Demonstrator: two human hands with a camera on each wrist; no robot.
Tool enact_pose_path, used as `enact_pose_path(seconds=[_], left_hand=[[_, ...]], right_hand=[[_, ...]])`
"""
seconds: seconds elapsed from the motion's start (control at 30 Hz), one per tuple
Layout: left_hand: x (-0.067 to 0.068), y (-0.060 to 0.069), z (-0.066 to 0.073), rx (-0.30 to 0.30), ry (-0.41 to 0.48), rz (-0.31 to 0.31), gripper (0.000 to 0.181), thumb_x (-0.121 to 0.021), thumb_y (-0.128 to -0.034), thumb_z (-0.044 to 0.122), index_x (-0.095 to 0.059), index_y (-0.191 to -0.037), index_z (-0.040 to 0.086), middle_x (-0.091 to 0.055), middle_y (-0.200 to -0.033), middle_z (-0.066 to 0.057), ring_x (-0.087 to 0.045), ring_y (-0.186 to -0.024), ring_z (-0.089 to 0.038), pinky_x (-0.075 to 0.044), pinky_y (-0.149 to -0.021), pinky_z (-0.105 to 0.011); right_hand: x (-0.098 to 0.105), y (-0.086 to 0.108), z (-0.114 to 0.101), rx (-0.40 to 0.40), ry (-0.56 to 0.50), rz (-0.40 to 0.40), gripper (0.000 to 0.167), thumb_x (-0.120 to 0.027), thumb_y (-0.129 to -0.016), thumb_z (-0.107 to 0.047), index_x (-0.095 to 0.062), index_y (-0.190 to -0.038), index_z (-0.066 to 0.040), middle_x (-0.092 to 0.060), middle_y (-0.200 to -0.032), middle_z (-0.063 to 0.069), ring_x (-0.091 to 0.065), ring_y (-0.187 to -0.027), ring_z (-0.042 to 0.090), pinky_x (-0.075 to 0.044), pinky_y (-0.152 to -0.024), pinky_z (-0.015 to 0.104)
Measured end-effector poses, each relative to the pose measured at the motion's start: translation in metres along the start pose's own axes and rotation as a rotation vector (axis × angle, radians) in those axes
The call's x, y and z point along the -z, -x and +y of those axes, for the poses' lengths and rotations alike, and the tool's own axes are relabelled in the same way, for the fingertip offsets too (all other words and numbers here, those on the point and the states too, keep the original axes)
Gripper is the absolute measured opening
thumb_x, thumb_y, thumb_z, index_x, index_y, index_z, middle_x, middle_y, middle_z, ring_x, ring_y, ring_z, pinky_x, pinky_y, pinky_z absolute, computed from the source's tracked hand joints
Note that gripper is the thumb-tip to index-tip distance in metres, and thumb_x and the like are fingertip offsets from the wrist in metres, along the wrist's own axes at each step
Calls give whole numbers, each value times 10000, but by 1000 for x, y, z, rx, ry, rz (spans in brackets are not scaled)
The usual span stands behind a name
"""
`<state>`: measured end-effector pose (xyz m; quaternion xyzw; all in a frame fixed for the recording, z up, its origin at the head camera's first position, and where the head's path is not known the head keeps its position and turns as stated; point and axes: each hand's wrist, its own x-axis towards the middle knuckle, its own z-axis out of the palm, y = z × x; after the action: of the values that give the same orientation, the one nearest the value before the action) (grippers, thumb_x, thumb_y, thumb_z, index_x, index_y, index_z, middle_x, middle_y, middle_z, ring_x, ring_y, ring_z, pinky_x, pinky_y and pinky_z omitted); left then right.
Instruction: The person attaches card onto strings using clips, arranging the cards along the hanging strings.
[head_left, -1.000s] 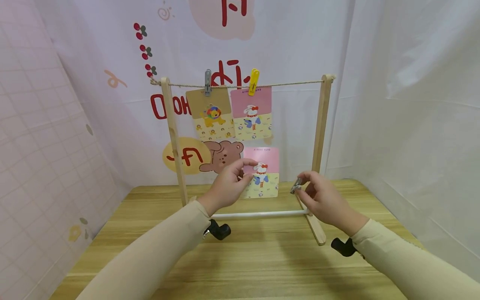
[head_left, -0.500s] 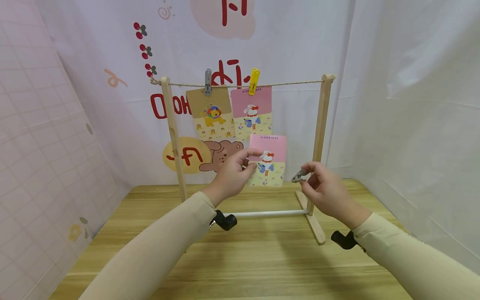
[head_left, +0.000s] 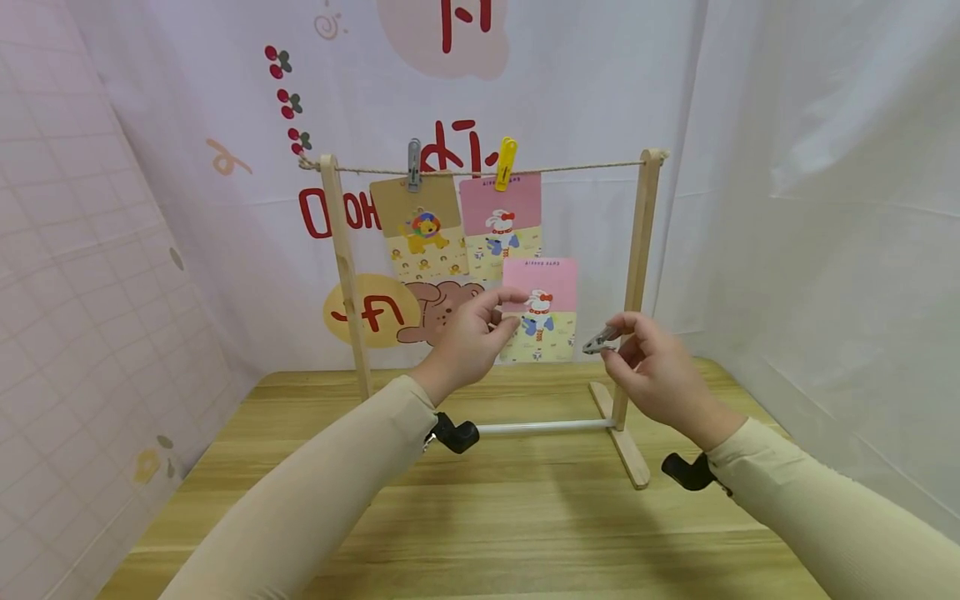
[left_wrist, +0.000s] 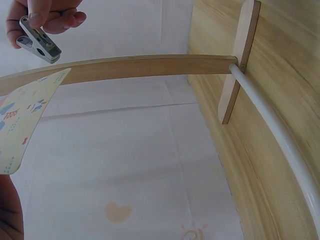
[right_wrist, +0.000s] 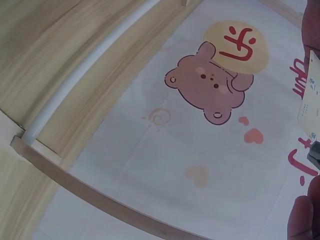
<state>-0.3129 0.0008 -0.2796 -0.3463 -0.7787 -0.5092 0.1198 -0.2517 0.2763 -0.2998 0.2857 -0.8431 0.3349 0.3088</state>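
Observation:
My left hand (head_left: pixel 474 333) pinches a pink and yellow card (head_left: pixel 557 321) with a rabbit picture by its left edge. The card is upright, below the string and in front of the frame. To its right, my right hand (head_left: pixel 656 367) pinches a grey clothespin (head_left: pixel 600 340) between thumb and fingers, its nose towards the card but apart from it. In the left wrist view the same clothespin (left_wrist: pixel 41 42) is near a corner of the card (left_wrist: pixel 27 120). Only a sliver of the card (right_wrist: pixel 311 100) shows in the right wrist view.
A twine string (head_left: pixel 592 167) runs between two wooden posts (head_left: pixel 641 250). A lion card (head_left: pixel 422 242) hangs from it by a grey clothespin (head_left: pixel 414 165), and a matching rabbit card (head_left: pixel 517 204) by a yellow clothespin (head_left: pixel 506 164). A white rod (head_left: pixel 547 427) joins the posts low down.
My left hand has raised the card and shifted it slightly right. My right hand has risen with the clothespin, which has turned to point left.

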Motion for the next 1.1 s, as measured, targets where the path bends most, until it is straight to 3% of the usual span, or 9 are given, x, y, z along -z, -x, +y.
enact_pose_path(seconds=[0.2, 0.27, 0.47, 0.57, 0.73, 0.87, 1.1], left_hand=[[-2, -6, 3, -1, 8, 2, 308, -589, -1076, 115, -648, -1369, 190, -667, -1253, -19, -479, -663, -155, -381, -514, -240], [-3, -9, 3, 5, 6, 5, 305, -586, -1079, 123, -648, -1368, 198, -665, -1280, -15, -486, -677, -157, -381, -516, -239], [-4, -16, 7, -1, -21, -3, 327, -570, -1091, 145, -623, -1404, 223, -639, -1324, 19, -489, -683, -161, -389, -531, -249], [-5, -20, 11, -5, -34, -7, 347, -560, -1096, 154, -604, -1430, 237, -659, -1266, 5, -487, -664, -165, -396, -532, -257], [-6, -29, 15, -19, -44, -2, 387, -545, -1090, 121, -590, -1454, 248, -633, -1343, 6, -534, -725, -160, -422, -548, -261], [-6, -36, 19, -18, -30, -8, 415, -533, -1087, 95, -582, -1468, 252, -609, -1360, -6, -512, -680, -166, -420, -538, -271], [-7, -47, 25, -31, 25, 11, 419, -525, -1090, 64, -572, -1479, 212, -586, -1324, -38, -434, -627, -163, -396, -541, -264]], right_hand=[[4, -4, 0, 0, -7, 28, 238, -681, -927, 81, -611, -1142, 8, -699, -961, 89, -571, -623, 17, -460, -521, 175], [6, -7, -1, -8, -11, 34, 240, -683, -924, 83, -616, -1139, 0, -700, -961, 87, -567, -614, 23, -455, -517, 177], [12, -21, -8, -37, -36, 68, 263, -666, -906, 109, -611, -1145, 14, -713, -939, 114, -562, -601, 29, -436, -506, 173], [16, -29, -12, -60, -58, 86, 259, -655, -920, 106, -608, -1164, 32, -708, -956, 126, -561, -611, 26, -428, -508, 171], [27, -44, -17, -102, -70, 125, 244, -677, -945, 65, -629, -1181, 28, -680, -913, 17, -553, -609, 28, -419, -502, 176], [36, -54, -20, -136, -60, 146, 258, -734, -952, -4, -663, -1199, -9, -655, -811, -57, -530, -590, 35, -405, -479, 187], [47, -73, -22, -169, -68, 172, 249, -754, -964, -60, -693, -1204, -30, -639, -996, -143, -494, -587, 20, -367, -465, 177]])
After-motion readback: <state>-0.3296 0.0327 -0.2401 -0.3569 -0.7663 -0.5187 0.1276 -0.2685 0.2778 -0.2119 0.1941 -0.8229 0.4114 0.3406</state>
